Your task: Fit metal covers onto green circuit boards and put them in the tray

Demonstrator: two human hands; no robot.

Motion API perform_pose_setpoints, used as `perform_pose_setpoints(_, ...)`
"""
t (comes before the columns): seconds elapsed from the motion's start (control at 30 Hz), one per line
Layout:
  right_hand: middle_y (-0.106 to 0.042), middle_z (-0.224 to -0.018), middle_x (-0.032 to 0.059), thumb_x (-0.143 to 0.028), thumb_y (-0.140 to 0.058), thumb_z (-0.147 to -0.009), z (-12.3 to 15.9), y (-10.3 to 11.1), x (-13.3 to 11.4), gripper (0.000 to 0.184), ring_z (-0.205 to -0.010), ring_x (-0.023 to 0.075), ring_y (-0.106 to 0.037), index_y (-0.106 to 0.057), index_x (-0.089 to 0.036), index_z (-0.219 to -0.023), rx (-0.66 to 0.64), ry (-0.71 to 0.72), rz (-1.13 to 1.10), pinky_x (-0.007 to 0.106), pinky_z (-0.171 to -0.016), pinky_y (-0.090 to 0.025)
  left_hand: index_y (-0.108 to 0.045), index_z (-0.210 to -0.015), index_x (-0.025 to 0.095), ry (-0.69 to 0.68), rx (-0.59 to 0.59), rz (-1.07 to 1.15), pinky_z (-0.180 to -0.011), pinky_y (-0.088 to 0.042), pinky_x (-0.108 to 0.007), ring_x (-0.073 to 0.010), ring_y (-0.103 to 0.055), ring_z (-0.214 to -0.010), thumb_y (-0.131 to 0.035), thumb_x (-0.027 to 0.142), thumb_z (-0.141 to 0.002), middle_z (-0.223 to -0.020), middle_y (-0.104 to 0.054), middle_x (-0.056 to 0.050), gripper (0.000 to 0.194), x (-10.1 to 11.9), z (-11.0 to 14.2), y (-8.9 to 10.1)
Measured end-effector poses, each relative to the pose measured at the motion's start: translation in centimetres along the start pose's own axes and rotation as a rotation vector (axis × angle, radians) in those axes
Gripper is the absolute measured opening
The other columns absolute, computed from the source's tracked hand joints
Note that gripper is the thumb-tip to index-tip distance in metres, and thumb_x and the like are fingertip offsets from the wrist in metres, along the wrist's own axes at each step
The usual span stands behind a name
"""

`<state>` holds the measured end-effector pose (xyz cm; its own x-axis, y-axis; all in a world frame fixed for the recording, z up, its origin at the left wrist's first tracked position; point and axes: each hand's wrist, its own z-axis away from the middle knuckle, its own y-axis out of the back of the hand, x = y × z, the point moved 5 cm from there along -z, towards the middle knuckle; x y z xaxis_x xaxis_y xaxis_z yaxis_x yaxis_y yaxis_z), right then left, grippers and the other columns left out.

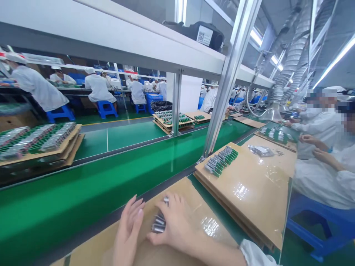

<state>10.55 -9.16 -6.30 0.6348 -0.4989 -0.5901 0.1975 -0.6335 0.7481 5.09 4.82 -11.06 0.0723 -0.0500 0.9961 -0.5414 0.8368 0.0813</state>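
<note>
Here, shiny silver cylinders (158, 224) lie bunched; right hand (176, 221) clamps them, left hand (129, 223) loosely spread.

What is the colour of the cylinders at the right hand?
The cylinders are shiny silver-grey, seen in the head view.

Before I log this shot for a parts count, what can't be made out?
All in the head view:
Silver cylinders: full number, partly hidden by the right hand.
Left hand: the arm behind it, cut off by the bottom edge.
Near cardboard: its near end, cut off likewise.
White label: print too small to read.
</note>
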Motion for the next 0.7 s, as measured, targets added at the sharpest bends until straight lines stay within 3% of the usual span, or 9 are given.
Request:
perform_pose_setpoints(0.07,-0.066,-0.097,0.0067,-0.022,-0.064,-0.079,0.0,2.5,0.7,0.029,-0.094,0.0231,-0.058,-0.061,-0.022,-0.108,0.066,-0.044,-0.145,0.038,-0.083,-0.046,-0.034,-0.134,0.031,-0.009,-0.005,-0.028,-0.108,-0.033,-0.050,-0.0289,-0.046,-0.126,-0.052,0.064,-0.076,-0.133,-0.050,-0.010,0.069,-0.6,-0.3,-0.1)
perform_pose_setpoints(0.17,-0.066,-0.109,0.0052,-0.025,-0.070,-0.077,0.1,4.8,2.7,0.035,-0.103,0.0228,-0.055,-0.060,-0.023,-0.111,0.110,-0.050,-0.178,0.039,-0.091,-0.043,-0.037,-0.133,0.030,-0.060,-0.068,-0.129,-0.109,-0.030,-0.053,-0.0288,-0.044,-0.127,-0.052,0.061,-0.078,-0.132,-0.052,-0.010,0.065,-0.9,0.0,-0.9)
perform_pose_setpoints(0.3,-0.066,-0.106,0.0068,-0.030,-0.067,-0.079,0.9,3.8,6.6,0.029,-0.099,0.0232,-0.058,-0.063,-0.021,-0.107,0.061,-0.165,-0.256,0.040,-0.088,-0.046,-0.045,-0.128,0.030,-0.159,-0.305,-0.291,-0.110,-0.028,-0.051,-0.0270,-0.041,-0.129,-0.048,0.053,-0.085,-0.137,-0.049,-0.008,0.049,-0.2,1.8,-2.8)
perform_pose_setpoints(0.43,-0.066,-0.108,0.0080,-0.034,-0.057,-0.085,1.5,2.8,8.5,0.025,-0.101,0.0232,-0.060,-0.063,-0.021,-0.106,0.038,-0.210,-0.338,0.041,-0.091,-0.045,-0.054,-0.118,0.031,-0.305,-0.459,-0.468,-0.103,-0.038,-0.045,-0.0254,-0.047,-0.122,-0.056,0.044,-0.084,-0.130,-0.054,-0.005,0.036,1.3,3.6,-4.1)
perform_pose_setpoints(0.57,-0.068,-0.106,0.0062,-0.033,-0.055,-0.086,1.5,4.1,8.1,0.021,-0.102,0.0231,-0.060,-0.066,-0.022,-0.101,0.016,-0.201,-0.349,0.040,-0.092,-0.044,-0.060,-0.097,0.027,-0.486,-0.399,-0.655,-0.087,-0.046,-0.039,-0.0230,-0.054,-0.102,-0.061,0.038,-0.082,-0.104,-0.060,-0.003,0.019,2.6,4.4,-4.4)
perform_pose_setpoints(0.7,-0.069,-0.095,0.0032,-0.022,-0.057,-0.085,2.7,5.9,6.7,0.013,-0.096,0.0230,-0.058,-0.069,-0.024,-0.090,-0.142,-0.130,-0.150,0.038,-0.086,-0.044,-0.064,-0.092,0.026,-0.598,-0.354,-0.821,-0.075,-0.044,-0.037,-0.0228,-0.050,-0.089,-0.060,0.048,-0.080,-0.093,-0.056,-0.004,0.025,3.1,4.9,-4.6)
